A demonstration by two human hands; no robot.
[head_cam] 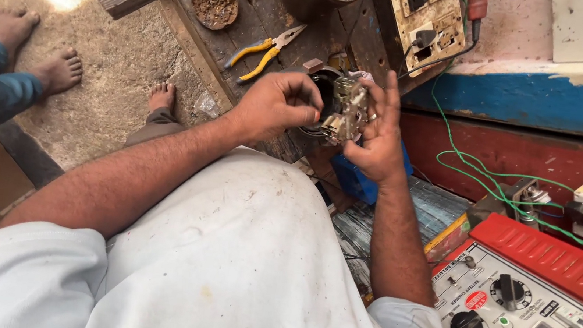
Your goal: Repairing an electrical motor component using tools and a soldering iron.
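Right now your right hand point(378, 134) cradles the small metal assembly point(346, 110) above your lap, just before the counter point(249, 22); your left hand point(278, 103) pinches its edge. Keep that supporting grip steady and work with fingertips only.

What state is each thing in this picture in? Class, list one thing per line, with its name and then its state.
Left hand: closed on the metal part's left edge.
Right hand: fingers spread, gripping the part.
Metal part: held up between both hands.
Yellow-handled pliers: lying on the bench, jaws slightly open.
Rusty bowl: upright, holding brown debris.
Green wire: loose, looped.
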